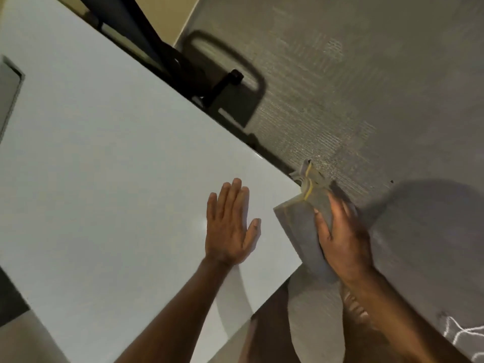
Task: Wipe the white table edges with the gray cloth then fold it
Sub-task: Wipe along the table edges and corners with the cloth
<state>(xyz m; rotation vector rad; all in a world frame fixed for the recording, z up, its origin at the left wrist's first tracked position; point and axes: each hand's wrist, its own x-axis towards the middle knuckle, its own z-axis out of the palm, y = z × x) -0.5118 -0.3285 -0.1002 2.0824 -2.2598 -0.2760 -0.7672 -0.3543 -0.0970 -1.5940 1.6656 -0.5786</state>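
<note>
The white table [110, 179] fills the left and middle of the view, with its corner near the right centre. My left hand [230, 226] lies flat on the tabletop, fingers spread, holding nothing. My right hand [343, 237] grips the gray cloth [301, 226] and presses it against the table's right edge, just below the corner. The cloth is bunched, with a yellow-stitched hem sticking up past the corner.
A dark chair [230, 85] with a black frame stands beyond the table's far edge. Gray carpet [366, 87] covers the floor on the right. My bare foot [356, 310] shows below the table edge. A gray recess [9, 93] sits at the table's left.
</note>
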